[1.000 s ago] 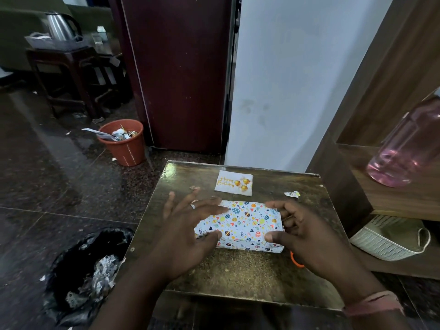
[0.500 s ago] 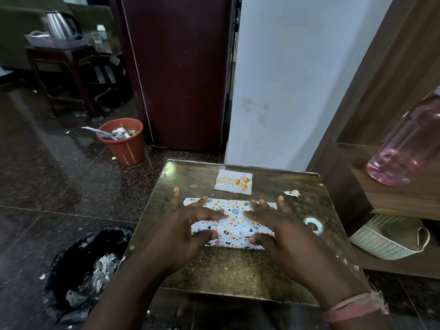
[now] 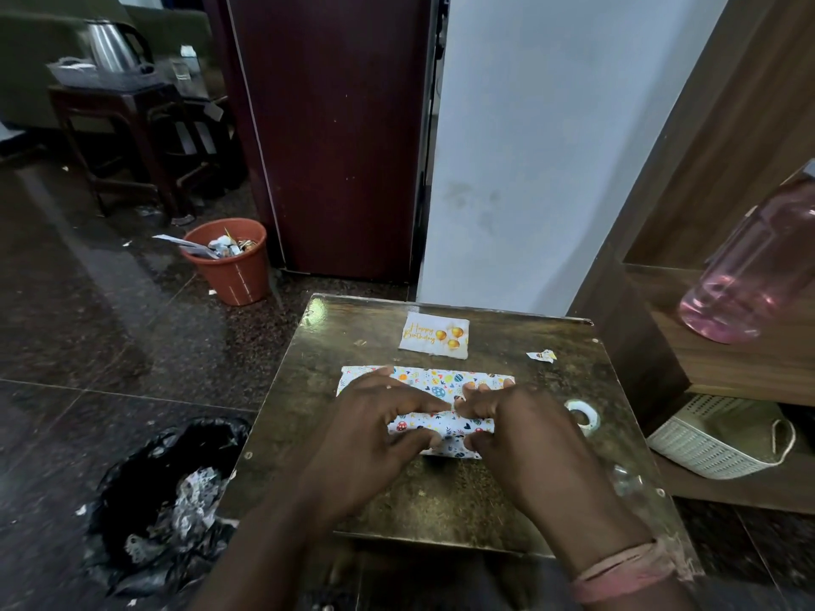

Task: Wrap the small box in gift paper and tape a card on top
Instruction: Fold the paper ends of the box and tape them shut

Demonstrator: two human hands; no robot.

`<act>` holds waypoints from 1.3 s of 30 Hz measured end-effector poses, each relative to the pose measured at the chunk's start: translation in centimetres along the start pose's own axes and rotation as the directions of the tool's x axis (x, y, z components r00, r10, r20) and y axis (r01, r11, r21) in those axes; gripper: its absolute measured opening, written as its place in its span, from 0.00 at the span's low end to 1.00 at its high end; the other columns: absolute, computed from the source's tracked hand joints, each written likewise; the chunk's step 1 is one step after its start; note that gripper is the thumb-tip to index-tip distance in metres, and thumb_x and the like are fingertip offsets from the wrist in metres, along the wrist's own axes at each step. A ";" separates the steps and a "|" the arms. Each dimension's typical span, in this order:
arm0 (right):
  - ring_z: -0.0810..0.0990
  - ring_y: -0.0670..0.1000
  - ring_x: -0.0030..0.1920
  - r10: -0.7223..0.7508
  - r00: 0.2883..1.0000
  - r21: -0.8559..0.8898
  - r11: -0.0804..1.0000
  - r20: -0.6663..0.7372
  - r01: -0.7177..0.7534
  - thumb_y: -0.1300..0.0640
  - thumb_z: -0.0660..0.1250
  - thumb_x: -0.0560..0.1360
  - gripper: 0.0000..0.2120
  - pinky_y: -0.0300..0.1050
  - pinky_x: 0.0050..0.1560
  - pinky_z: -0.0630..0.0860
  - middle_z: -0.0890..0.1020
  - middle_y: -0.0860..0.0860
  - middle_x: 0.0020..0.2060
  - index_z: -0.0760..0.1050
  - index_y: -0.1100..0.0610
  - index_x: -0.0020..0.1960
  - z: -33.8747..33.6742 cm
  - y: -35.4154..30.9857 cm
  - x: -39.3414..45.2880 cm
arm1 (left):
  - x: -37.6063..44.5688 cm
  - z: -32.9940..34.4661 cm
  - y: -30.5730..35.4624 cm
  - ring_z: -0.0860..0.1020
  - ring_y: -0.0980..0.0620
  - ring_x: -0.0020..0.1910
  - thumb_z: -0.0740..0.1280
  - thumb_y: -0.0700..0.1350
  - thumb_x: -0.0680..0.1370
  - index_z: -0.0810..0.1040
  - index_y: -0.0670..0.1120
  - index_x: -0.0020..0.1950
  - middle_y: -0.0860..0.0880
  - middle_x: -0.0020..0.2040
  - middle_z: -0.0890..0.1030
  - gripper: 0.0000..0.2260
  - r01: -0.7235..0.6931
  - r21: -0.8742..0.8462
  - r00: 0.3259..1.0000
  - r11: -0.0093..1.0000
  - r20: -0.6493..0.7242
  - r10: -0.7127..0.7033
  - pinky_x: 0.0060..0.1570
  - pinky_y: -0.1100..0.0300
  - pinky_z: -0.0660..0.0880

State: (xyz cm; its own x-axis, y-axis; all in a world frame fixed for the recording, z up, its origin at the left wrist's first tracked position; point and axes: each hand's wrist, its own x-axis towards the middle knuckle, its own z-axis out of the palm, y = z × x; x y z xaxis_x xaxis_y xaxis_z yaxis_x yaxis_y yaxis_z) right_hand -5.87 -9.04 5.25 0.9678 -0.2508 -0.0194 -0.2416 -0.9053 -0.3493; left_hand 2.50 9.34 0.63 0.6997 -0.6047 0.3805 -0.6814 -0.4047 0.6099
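From my head view, my left hand [image 3: 370, 427] and right hand [image 3: 520, 429] both pinched the colourful patterned gift paper [image 3: 434, 385] at mid-table [image 3: 485, 491], hiding the box, with the white birthday card [image 3: 434, 335], paper scrap [image 3: 541, 355] and clear tape roll [image 3: 583, 415] lying nearby.

The room is dim, and the white wall [image 3: 551, 147] is the brightest surface. Soft glare sits on the far left corner of the glossy bench [image 3: 317, 308], and a pale streak of reflected light runs across the polished floor [image 3: 88, 258]. The hands cast only faint shadows. Wide-angle distortion bends the door [image 3: 335, 125] and the wooden frame outward. The pink bottle [image 3: 749, 266] at the right edge looks soft and slightly smeared.
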 end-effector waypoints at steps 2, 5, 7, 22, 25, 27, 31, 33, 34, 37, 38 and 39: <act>0.77 0.46 0.68 0.004 1.000 0.013 1.000 0.008 -0.004 0.52 0.74 0.75 0.20 0.39 0.65 0.72 0.78 0.36 0.67 0.80 0.36 0.64 -0.2 0.0 0.0 | 0.0 0.6 0.2 0.75 0.67 0.58 0.78 0.49 0.72 0.84 0.61 0.58 0.67 0.52 0.83 0.16 0.050 -0.013 0.999 0.999 -0.010 -0.050 0.59 0.69 0.70; 0.78 0.45 0.65 -0.006 1.000 0.064 0.998 0.016 0.005 0.47 0.75 0.74 0.19 0.38 0.61 0.71 0.81 0.38 0.65 0.81 0.41 0.64 -0.4 0.2 -0.3 | 0.0 0.8 -0.1 0.77 0.64 0.59 0.79 0.45 0.73 0.83 0.64 0.58 0.69 0.52 0.83 0.19 0.125 -0.077 0.992 0.989 0.008 -0.125 0.54 0.72 0.71; 0.79 0.44 0.63 0.003 0.999 0.171 0.985 -0.047 0.005 0.46 0.76 0.73 0.18 0.39 0.59 0.72 0.83 0.40 0.61 0.82 0.43 0.62 -0.2 0.3 -0.2 | 0.1 0.7 0.0 0.78 0.63 0.59 0.79 0.44 0.73 0.83 0.64 0.58 0.71 0.52 0.82 0.20 0.137 -0.090 0.991 0.987 0.021 -0.136 0.55 0.70 0.72; 0.82 0.39 0.46 0.060 0.966 0.506 0.859 -0.253 0.079 0.56 0.76 0.73 0.07 0.50 0.55 0.78 0.83 0.34 0.40 0.84 0.45 0.46 1.8 -0.3 0.3 | 0.3 0.3 0.5 0.77 0.63 0.59 0.78 0.42 0.73 0.82 0.65 0.59 0.70 0.51 0.83 0.21 0.157 -0.132 0.987 0.979 0.039 -0.154 0.58 0.65 0.71; 0.82 0.41 0.46 0.091 0.956 0.497 0.866 -0.279 0.063 0.55 0.77 0.73 0.05 0.52 0.55 0.78 0.84 0.38 0.38 0.84 0.45 0.44 2.0 -0.3 0.3 | 0.3 0.3 0.5 0.78 0.62 0.59 0.78 0.42 0.73 0.82 0.64 0.57 0.70 0.50 0.83 0.20 0.166 -0.147 0.986 0.975 0.035 -0.162 0.56 0.65 0.70; 0.82 0.44 0.48 0.097 0.950 0.481 0.874 -0.297 0.061 0.53 0.77 0.73 0.05 0.56 0.56 0.77 0.84 0.37 0.39 0.83 0.43 0.43 2.2 -0.4 0.2 | 0.3 0.3 0.6 0.78 0.62 0.58 0.78 0.42 0.73 0.82 0.64 0.56 0.70 0.50 0.83 0.19 0.164 -0.148 0.986 0.975 0.032 -0.161 0.57 0.63 0.72; 0.80 0.45 0.48 0.085 0.948 0.449 0.891 -0.307 0.065 0.51 0.76 0.72 0.05 0.55 0.56 0.76 0.83 0.38 0.38 0.82 0.42 0.41 2.1 -0.2 0.2 | 0.4 0.2 0.8 0.79 0.63 0.57 0.78 0.42 0.73 0.82 0.63 0.57 0.71 0.50 0.82 0.20 0.174 -0.152 0.985 0.973 0.042 -0.170 0.57 0.62 0.72; 0.80 0.41 0.46 0.047 0.950 0.436 0.895 -0.309 0.097 0.54 0.75 0.72 0.06 0.48 0.55 0.76 0.83 0.38 0.37 0.83 0.44 0.39 1.7 -0.1 0.2 | 0.3 0.2 0.8 0.79 0.63 0.57 0.78 0.42 0.73 0.79 0.65 0.62 0.71 0.50 0.82 0.24 0.167 -0.148 0.986 0.975 0.037 -0.163 0.58 0.60 0.73; 0.80 0.41 0.46 0.021 0.957 0.441 0.890 -0.291 0.115 0.56 0.75 0.72 0.07 0.41 0.53 0.75 0.83 0.38 0.38 0.83 0.45 0.39 1.3 -0.1 0.1 | 0.3 0.2 0.9 0.79 0.63 0.57 0.78 0.42 0.73 0.76 0.68 0.65 0.70 0.50 0.83 0.28 0.162 -0.142 0.987 0.977 0.037 -0.158 0.58 0.59 0.73; 0.80 0.42 0.44 -0.042 0.972 0.470 0.870 -0.233 0.150 0.58 0.75 0.73 0.08 0.33 0.46 0.73 0.83 0.39 0.38 0.81 0.47 0.39 -0.1 0.4 -0.2 | 0.3 0.4 0.9 0.79 0.64 0.58 0.78 0.42 0.74 0.62 0.72 0.76 0.69 0.50 0.83 0.42 0.169 -0.129 0.985 0.977 0.059 -0.163 0.58 0.68 0.72; 0.80 0.44 0.43 -0.050 0.977 0.493 0.857 -0.208 0.149 0.58 0.75 0.74 0.08 0.38 0.46 0.75 0.83 0.41 0.37 0.81 0.48 0.39 -0.7 0.7 -0.2 | 0.3 0.4 0.9 0.79 0.66 0.58 0.78 0.42 0.74 0.58 0.72 0.78 0.69 0.49 0.83 0.44 0.181 -0.137 0.983 0.974 0.069 -0.173 0.58 0.72 0.70; 0.80 0.45 0.40 -0.066 0.983 0.518 0.843 -0.169 0.146 0.58 0.75 0.74 0.07 0.44 0.45 0.77 0.83 0.43 0.37 0.81 0.49 0.40 -1.2 1.1 -0.2 | 0.3 0.4 0.8 0.78 0.67 0.59 0.78 0.42 0.74 0.57 0.73 0.78 0.70 0.50 0.83 0.45 0.184 -0.131 0.982 0.974 0.072 -0.175 0.57 0.75 0.68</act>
State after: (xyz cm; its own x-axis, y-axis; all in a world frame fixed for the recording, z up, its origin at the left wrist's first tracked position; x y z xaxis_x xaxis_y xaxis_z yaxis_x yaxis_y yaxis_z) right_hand -6.47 -10.41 5.97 0.9560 -0.2444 0.1624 -0.0260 -0.6217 -0.7828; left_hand 2.03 8.55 0.92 0.7911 -0.5720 0.2168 -0.5073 -0.4155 0.7550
